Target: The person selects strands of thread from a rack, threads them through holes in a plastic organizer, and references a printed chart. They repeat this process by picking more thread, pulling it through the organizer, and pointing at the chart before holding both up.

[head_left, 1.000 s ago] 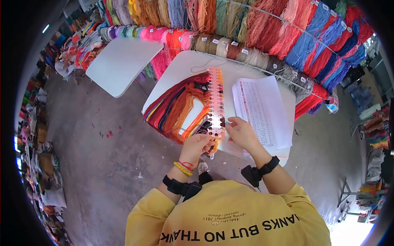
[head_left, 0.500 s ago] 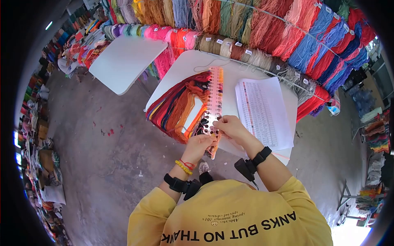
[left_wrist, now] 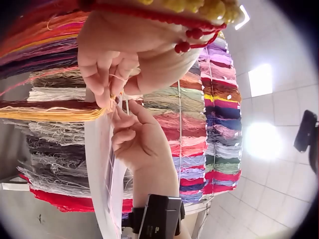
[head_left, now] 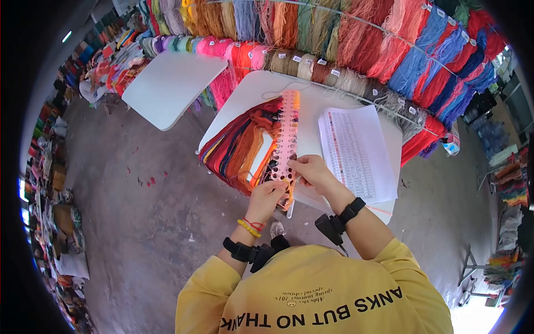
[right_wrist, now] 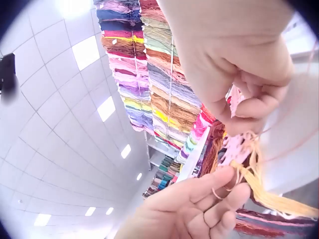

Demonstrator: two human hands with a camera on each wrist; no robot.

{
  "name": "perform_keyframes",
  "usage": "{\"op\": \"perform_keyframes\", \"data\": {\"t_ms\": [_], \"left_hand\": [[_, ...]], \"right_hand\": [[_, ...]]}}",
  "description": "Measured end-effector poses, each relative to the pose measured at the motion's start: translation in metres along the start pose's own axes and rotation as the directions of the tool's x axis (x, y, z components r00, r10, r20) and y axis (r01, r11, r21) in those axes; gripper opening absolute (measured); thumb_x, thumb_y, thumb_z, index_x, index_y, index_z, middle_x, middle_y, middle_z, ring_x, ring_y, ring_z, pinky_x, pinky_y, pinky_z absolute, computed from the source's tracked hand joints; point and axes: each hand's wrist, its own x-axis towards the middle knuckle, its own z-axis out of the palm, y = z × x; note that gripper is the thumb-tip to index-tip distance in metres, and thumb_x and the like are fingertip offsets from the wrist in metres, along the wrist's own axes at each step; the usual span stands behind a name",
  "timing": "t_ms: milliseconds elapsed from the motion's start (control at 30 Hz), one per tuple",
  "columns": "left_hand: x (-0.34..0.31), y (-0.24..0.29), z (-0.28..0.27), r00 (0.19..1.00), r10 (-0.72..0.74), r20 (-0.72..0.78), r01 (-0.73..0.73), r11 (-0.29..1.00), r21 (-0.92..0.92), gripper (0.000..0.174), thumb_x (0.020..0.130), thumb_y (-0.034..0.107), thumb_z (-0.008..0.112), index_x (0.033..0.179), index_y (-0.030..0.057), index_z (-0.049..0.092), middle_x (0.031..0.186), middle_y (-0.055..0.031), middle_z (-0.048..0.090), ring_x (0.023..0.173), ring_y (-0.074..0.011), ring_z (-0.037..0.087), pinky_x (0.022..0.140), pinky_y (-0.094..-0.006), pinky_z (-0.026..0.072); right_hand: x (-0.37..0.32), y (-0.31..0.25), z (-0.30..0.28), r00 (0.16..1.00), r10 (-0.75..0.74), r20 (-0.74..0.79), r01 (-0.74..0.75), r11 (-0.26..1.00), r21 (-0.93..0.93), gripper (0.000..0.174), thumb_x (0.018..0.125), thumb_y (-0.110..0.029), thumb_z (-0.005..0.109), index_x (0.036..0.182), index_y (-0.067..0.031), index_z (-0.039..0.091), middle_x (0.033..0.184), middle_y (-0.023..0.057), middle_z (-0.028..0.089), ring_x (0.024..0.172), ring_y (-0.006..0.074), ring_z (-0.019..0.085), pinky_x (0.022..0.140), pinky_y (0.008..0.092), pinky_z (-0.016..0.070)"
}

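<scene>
A long pink card [head_left: 288, 125] with holes along both edges lies on the white table [head_left: 250, 89]. Red, navy, rust and orange thread bundles [head_left: 228, 150] hang from its left side. At the card's near end my left hand [head_left: 264, 200] pinches thread between thumb and finger, close to a yellow thread bundle [right_wrist: 274, 196]. My right hand [head_left: 314, 172] is at the card's right edge, fingertips curled together on thread. A thin pink strand [left_wrist: 30, 83] crosses to the left fingers in the left wrist view. The right fingertips are partly hidden.
Printed sheets [head_left: 356, 156] with a chart lie right of the card. A second white table [head_left: 172, 83] stands at the left. Behind both hang racks of coloured yarn skeins [head_left: 356, 33] with small labels.
My right hand has moved left from beside the card onto its edge. The left hand stays near the card's lower end. The card has shifted slightly and shows less glare.
</scene>
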Motion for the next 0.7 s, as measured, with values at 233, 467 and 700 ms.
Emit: {"op": "perform_keyframes", "data": {"t_ms": [233, 467, 700], "left_hand": [[-0.018, 0.027, -0.042, 0.982, -0.157, -0.102, 0.078, 0.838, -0.539, 0.014, 0.087, 0.016, 0.054, 0.080, 0.0055, 0.059, 0.070, -0.0004, 0.057, 0.056, -0.0085, 0.051, 0.054, -0.0191, 0.0382], [-0.064, -0.006, -0.232, 0.845, -0.054, -0.533, -0.370, 0.661, -0.653, 0.029, 0.085, 0.017, 0.055, 0.060, 0.0131, 0.041, 0.055, 0.0016, 0.034, 0.045, -0.0092, 0.031, 0.042, -0.0237, 0.0266], [-0.069, 0.015, -0.195, 0.592, 0.566, -0.574, -0.111, 0.762, 0.638, 0.025, 0.086, 0.023, 0.057, 0.100, 0.0019, 0.061, 0.091, -0.0066, 0.063, 0.077, -0.0163, 0.058, 0.069, -0.0269, 0.0451]], "right_hand": [[0.000, -0.002, -0.012, 0.998, -0.062, -0.003, 0.061, 0.972, 0.227, 0.020, 0.083, -0.021, 0.060, 0.074, -0.0058, 0.052, 0.058, -0.0020, 0.046, 0.043, 0.0057, 0.040, 0.038, 0.0207, 0.0277], [-0.032, -0.008, -0.037, 0.987, -0.158, -0.026, 0.160, 0.955, 0.248, 0.018, 0.082, -0.019, 0.059, 0.073, -0.0038, 0.054, 0.058, -0.0004, 0.047, 0.045, 0.0071, 0.040, 0.040, 0.0220, 0.0305], [-0.076, -0.012, -0.020, 0.940, -0.303, 0.156, 0.280, 0.948, 0.154, 0.017, 0.085, -0.019, 0.058, 0.077, -0.0049, 0.053, 0.058, -0.0026, 0.047, 0.046, 0.0036, 0.040, 0.042, 0.0189, 0.0318]]}}
